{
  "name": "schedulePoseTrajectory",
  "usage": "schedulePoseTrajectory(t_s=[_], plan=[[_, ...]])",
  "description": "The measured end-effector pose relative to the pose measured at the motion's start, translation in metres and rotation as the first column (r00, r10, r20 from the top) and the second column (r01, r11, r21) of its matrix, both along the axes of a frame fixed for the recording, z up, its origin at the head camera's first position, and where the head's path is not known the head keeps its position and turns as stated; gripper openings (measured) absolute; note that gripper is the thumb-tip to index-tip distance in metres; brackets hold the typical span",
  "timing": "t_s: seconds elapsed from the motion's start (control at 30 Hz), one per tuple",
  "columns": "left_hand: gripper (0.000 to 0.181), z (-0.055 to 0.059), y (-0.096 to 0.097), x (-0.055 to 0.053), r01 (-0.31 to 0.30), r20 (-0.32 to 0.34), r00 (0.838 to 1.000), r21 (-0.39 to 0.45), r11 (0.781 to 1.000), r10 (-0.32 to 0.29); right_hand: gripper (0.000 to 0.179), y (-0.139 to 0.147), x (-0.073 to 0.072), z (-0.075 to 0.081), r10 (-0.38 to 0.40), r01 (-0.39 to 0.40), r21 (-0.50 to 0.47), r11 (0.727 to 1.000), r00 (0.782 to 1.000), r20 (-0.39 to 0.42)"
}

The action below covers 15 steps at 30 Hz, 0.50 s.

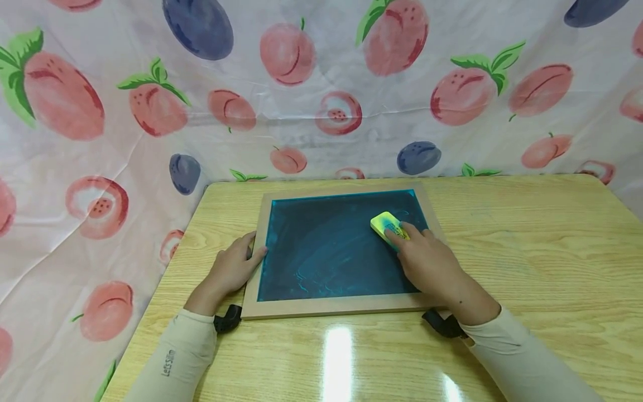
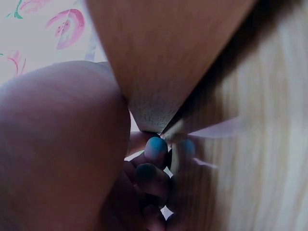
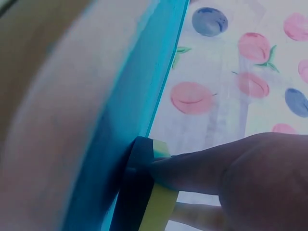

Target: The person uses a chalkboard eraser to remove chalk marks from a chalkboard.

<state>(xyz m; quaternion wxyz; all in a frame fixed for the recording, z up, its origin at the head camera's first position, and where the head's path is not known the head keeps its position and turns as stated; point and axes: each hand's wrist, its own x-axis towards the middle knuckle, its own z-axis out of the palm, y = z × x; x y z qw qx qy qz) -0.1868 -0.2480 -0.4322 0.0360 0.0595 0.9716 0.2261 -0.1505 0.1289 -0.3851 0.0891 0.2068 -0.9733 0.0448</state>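
A small chalkboard [image 1: 346, 245] with a light wooden frame lies on the table, its dark surface smeared with blue chalk. My right hand [image 1: 429, 259] grips a yellow chalkboard eraser [image 1: 384, 219] with a dark underside, near the board's upper right. In the right wrist view the eraser [image 3: 161, 204] stands with its dark face against the blue-dusted board [image 3: 130, 91]. My left hand [image 1: 233, 265] holds the frame's left edge, thumb over the top and fingers along the outer side. Blue chalk coats its fingertips [image 2: 156, 147] in the left wrist view.
The wood-grain table [image 1: 542, 240] extends to the right of the board. A fruit-printed cloth [image 1: 301, 111] hangs behind it and along the left. Black wrist devices [image 1: 228, 319] sit under both wrists, close to the board's front edge.
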Motion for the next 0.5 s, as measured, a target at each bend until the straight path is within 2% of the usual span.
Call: schedulePoseTrajectory(t_s=[0.17,0.5], plan=[[0.063,0.001,-0.001,0.0,-0.001,-0.007,1.0,-0.002,1.0,0.001,0.044,-0.005,0.006,0.002,0.046,-0.046,0.02,0.999,0.999,0.01],[0.063,0.0,0.0,0.0,-0.001,-0.002,1.0,-0.003,1.0,0.001,0.047,-0.033,0.033,0.002,0.195,-0.197,0.057,0.979,0.98,0.043]])
